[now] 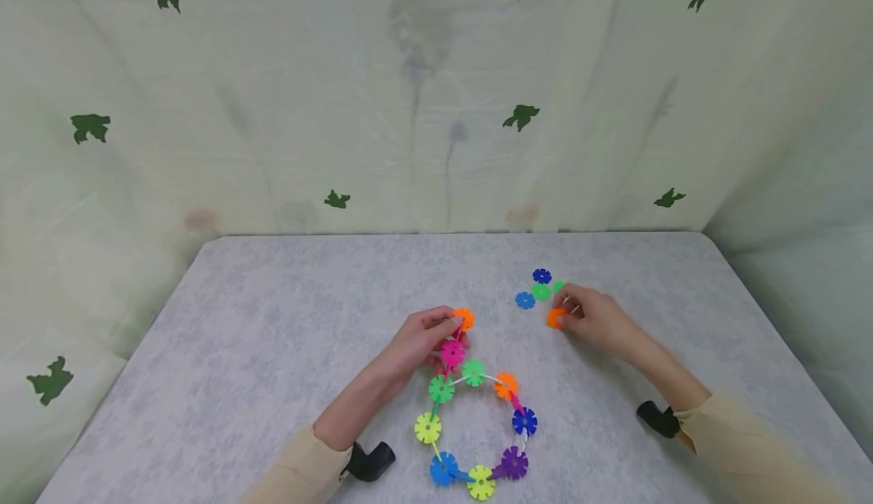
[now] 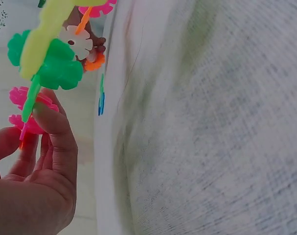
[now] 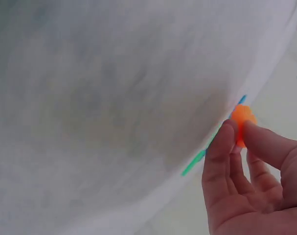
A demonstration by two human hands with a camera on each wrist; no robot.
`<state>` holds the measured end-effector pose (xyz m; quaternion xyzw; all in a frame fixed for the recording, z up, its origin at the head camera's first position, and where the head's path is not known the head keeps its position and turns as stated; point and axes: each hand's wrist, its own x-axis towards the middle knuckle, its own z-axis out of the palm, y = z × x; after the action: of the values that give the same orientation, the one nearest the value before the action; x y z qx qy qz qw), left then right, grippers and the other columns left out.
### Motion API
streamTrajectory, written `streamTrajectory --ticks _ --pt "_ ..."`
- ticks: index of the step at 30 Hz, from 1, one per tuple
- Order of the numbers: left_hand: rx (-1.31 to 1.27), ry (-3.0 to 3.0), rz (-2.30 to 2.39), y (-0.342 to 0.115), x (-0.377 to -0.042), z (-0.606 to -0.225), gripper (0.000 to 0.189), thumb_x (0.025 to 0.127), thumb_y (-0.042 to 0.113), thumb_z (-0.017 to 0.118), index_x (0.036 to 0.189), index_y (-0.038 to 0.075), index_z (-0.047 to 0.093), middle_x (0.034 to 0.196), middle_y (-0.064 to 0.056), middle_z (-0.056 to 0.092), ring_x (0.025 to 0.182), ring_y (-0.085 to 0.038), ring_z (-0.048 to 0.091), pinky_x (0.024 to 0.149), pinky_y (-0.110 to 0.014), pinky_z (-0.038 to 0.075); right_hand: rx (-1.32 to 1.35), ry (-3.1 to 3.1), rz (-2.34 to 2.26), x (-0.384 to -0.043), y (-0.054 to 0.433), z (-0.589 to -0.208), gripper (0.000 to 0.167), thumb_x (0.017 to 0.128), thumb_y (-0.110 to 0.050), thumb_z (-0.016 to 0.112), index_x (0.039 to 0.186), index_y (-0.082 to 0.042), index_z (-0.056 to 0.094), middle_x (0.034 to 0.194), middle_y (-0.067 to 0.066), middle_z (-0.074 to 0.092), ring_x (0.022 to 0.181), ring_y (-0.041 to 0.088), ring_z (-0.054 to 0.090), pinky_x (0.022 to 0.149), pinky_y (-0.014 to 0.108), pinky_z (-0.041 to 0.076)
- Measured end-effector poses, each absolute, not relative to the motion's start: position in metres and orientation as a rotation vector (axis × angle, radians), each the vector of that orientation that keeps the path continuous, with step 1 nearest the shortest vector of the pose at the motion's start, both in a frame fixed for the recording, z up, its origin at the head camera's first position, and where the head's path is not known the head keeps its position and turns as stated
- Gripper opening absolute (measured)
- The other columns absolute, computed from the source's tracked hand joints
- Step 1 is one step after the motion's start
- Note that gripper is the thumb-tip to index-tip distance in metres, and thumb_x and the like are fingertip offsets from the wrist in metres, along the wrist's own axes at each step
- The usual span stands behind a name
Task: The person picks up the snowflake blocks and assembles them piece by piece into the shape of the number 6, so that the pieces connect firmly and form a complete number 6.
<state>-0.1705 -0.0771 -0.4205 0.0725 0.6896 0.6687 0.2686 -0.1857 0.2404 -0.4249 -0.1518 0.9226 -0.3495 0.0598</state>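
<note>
Flower-shaped plastic interlocking discs are joined edge to edge into a ring (image 1: pixel 427 427) in green, orange, blue, purple and yellow. From its upper left a short tail runs up through a pink disc (image 1: pixel 453 352) to an orange end disc (image 1: pixel 464 318). My left hand (image 1: pixel 421 341) holds this tail, thumb by the orange end disc; in the left wrist view its fingers are around the pink discs (image 2: pixel 33 125), under a green disc (image 2: pixel 60 66). Thumb and fingertips of my right hand (image 1: pixel 596 320) pinch a loose orange disc (image 1: pixel 555 318), seen close up in the right wrist view.
Beside my right fingertips lie a dark blue disc (image 1: pixel 542 276), a light blue disc (image 1: pixel 525 300) and green discs (image 1: pixel 541 292). The grey table (image 1: pixel 273 322) ends at a hanging pale cloth (image 1: pixel 273 110) with leaf prints. Black wrist mounts (image 1: pixel 371 462) sit under both forearms.
</note>
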Motion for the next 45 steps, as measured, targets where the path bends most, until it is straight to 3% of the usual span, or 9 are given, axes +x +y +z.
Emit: streamTrajectory --ticks 6,12,18,28,34,39,45 --pt "0.219 1.861 1.791 -0.074 -0.172 -0.417 0.035 0.1 0.027 0.058 0.111 -0.006 0.058 0.083 -0.007 0.063 0.055 -0.015 0.044 0.048 -0.025 0.043 -0.467 2.747 -1.319 -0.168 0.213 -0.417 0.016 0.093 -0.001 0.064 0.108 -0.008 0.064 0.098 0.003 0.066 0.085 0.023 0.064 0.074 0.035 0.056" --pt "0.234 1.88 1.771 -0.07 -0.171 -0.415 0.03 0.1 0.027 0.057 0.103 -0.002 0.061 0.078 -0.003 0.058 0.051 -0.014 0.041 0.044 -0.024 0.039 -0.429 2.591 -1.672 -0.155 0.185 -0.411 0.014 0.094 -0.01 0.068 0.107 -0.008 0.065 0.097 0.004 0.069 0.085 0.033 0.068 0.076 0.041 0.057" --pt "0.218 1.909 1.772 -0.066 -0.168 -0.413 0.035 0.1 0.028 0.057 0.103 -0.007 0.061 0.074 -0.002 0.058 0.052 -0.013 0.042 0.044 -0.023 0.038 -0.493 2.542 -1.82 -0.149 0.168 -0.41 0.011 0.093 -0.015 0.07 0.102 -0.011 0.067 0.097 0.002 0.07 0.088 0.037 0.068 0.077 0.032 0.057" --pt "0.26 1.883 1.805 -0.065 -0.163 -0.41 0.041 0.102 0.031 0.055 0.107 -0.009 0.062 0.076 -0.004 0.062 0.051 -0.011 0.043 0.043 -0.021 0.036 -0.587 2.59 -1.812 -0.146 0.157 -0.407 0.009 0.092 -0.013 0.07 0.1 -0.015 0.068 0.096 0.003 0.071 0.087 0.031 0.069 0.079 0.029 0.056" --pt "0.266 1.847 1.821 -0.064 -0.162 -0.41 0.041 0.102 0.032 0.055 0.106 -0.008 0.062 0.077 -0.005 0.063 0.05 -0.011 0.045 0.043 -0.02 0.036 -0.559 2.525 -1.878 -0.136 0.149 -0.385 0.009 0.091 0.0 0.068 0.099 -0.003 0.066 0.094 0.01 0.069 0.084 0.024 0.07 0.078 0.031 0.057" --pt "0.27 1.82 1.836 -0.063 -0.16 -0.408 0.035 0.102 0.029 0.054 0.104 -0.005 0.063 0.076 -0.009 0.062 0.048 -0.012 0.04 0.041 -0.021 0.034 -0.591 2.545 -1.858 -0.132 0.145 -0.38 0.008 0.089 0.005 0.068 0.095 0.0 0.067 0.093 0.013 0.07 0.082 0.017 0.069 0.077 0.034 0.057" --pt "0.254 1.842 1.838 -0.06 -0.161 -0.407 0.033 0.103 0.026 0.053 0.103 -0.006 0.062 0.076 -0.009 0.063 0.045 -0.011 0.036 0.04 -0.022 0.031 -0.552 2.525 -1.855 -0.141 0.148 -0.399 0.009 0.089 0.004 0.068 0.097 0.0 0.068 0.097 0.014 0.07 0.086 0.023 0.069 0.078 0.033 0.057"
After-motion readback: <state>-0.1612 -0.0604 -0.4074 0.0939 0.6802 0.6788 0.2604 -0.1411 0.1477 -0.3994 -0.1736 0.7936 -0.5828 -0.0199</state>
